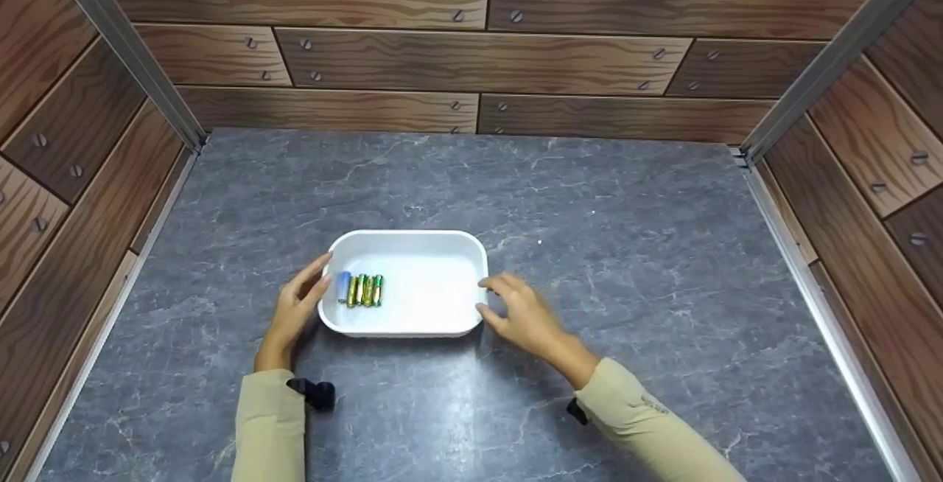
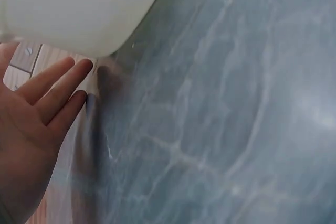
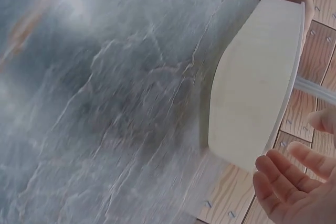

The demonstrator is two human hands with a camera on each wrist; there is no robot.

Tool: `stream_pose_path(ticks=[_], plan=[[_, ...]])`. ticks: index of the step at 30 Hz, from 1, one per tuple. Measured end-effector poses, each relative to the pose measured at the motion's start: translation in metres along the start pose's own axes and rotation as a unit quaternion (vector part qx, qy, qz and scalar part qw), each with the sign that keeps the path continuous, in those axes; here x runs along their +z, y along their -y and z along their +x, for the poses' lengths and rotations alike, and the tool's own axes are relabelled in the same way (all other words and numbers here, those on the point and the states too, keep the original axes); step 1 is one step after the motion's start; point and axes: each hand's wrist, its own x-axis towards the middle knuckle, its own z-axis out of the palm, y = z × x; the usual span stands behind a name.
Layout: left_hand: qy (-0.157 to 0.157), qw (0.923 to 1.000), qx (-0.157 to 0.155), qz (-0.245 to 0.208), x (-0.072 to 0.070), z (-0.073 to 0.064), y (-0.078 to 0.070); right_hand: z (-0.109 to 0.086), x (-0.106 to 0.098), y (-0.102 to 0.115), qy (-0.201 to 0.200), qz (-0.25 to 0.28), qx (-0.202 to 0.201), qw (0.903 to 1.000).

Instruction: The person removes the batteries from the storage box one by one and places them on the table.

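Note:
A white rectangular tray (image 1: pixel 431 323) with rounded corners rests on the grey marbled table. Inside it, towards the left end, several green-and-gold batteries (image 1: pixel 368 290) lie side by side in a row. A thicker blue battery (image 1: pixel 344 287) is at the left of that row. My left hand (image 1: pixel 296 306) is at the tray's left end, thumb and forefinger by the rim; the left wrist view shows its other fingers fairly straight beside the wall. At the right end is my right hand (image 1: pixel 527 318), fingertips at the rim and fingers loosely bent. Firm contact cannot be made out.
The marbled table (image 1: pixel 626 246) extends around the tray on all sides. Wood-patterned walls (image 1: pixel 471 62) stand at the back and both sides, with grey metal posts (image 1: pixel 132 54) at the corners. A dark wrist device (image 1: pixel 318 393) sits at the left sleeve.

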Motion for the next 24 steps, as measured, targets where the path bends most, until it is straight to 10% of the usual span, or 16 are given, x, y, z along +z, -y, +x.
stream_pose_path(ticks=[14, 24], plan=[[-0.008, 0.9987, -0.047, -0.016, 0.003, -0.004, -0.002, 0.008, 0.014, 0.013, -0.040, -0.003, -0.045, 0.9982], [-0.008, 0.9982, -0.052, -0.027, 0.014, -0.003, -0.003, 0.023, 0.021, 0.016, 0.012, 0.023, -0.015, 0.9996]])
